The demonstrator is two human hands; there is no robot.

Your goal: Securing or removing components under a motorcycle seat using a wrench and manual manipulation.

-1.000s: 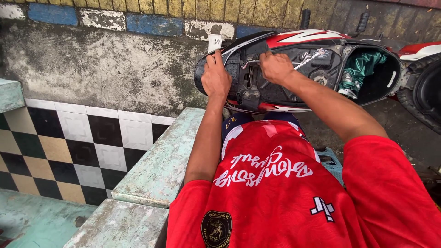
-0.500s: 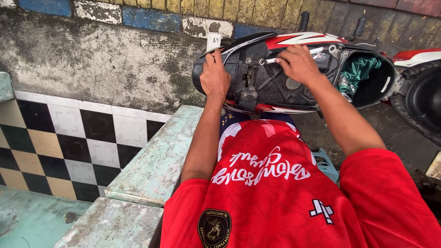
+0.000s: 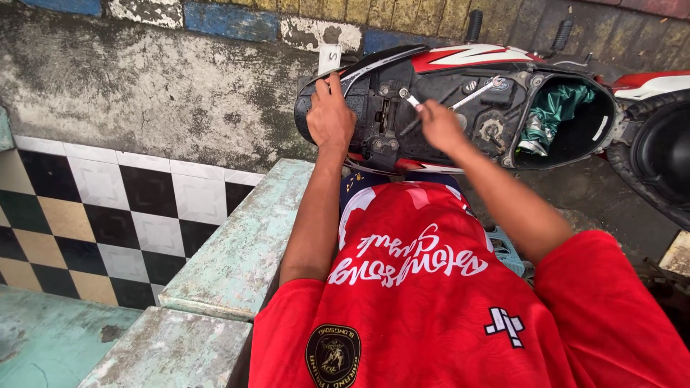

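While the left hand stays clamped on the rear edge of the scooter's opened black body, the right hand has dropped from the upper rim and now pinches a slim silver-tipped tool against the central fittings.

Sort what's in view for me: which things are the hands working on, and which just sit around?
In hand:
left hand gripping the black scooter underside panel
right hand holding a thin silver tool

Lying about:
green crumpled cloth in the compartment
pale green concrete ledge
black-and-white checkered tiles
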